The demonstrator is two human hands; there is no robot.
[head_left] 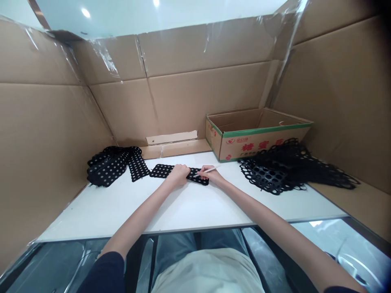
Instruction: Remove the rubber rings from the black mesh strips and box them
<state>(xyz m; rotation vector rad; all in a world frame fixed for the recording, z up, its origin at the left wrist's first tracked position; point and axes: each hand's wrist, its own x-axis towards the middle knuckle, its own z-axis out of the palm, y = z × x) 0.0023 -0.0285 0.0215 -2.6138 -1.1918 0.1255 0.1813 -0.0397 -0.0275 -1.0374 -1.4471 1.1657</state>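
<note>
A black strip [159,171] full of round holes lies flat across the white table in front of me. My left hand [178,175] is closed over its middle, fingers curled and holding it down. In my right hand [209,173] is a thin white pen-like tool [215,167], pinched between the fingers. Its tip points down and left at the strip's right part, close to or touching it. Whether the tip goes into a hole is too small to tell.
On the left rests a heap of black perforated strips [110,167]. Loose black netting with larger holes [275,173] lies at right, before an open carton with green edges [238,144]. Tall cardboard walls [189,93] enclose the white table [189,211] at the back and sides.
</note>
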